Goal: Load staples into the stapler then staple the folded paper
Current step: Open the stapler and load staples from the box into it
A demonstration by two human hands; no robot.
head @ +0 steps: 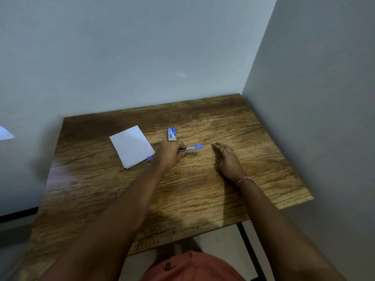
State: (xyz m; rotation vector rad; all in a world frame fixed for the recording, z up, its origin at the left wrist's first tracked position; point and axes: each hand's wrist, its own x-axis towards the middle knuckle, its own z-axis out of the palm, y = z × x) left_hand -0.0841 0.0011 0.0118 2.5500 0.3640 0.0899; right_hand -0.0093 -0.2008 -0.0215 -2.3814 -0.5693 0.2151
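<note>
A small metal stapler [192, 149] with a blue tip lies near the middle of the wooden table [182, 189]. My left hand [169, 153] is closed around its rear end, and a blue bit of it shows at the hand's left side. Its top arm looks lifted apart from the base. A small blue and white staple box [171, 134] sits just behind the hand. The folded white paper [132, 146] lies flat to the left. My right hand [228, 159] rests on the table to the right of the stapler, fingers loosely together, holding nothing.
Grey walls close in the table at the back and along the right side. The table's left and front edges drop to the floor, and a black table leg [249, 250] shows at the lower right.
</note>
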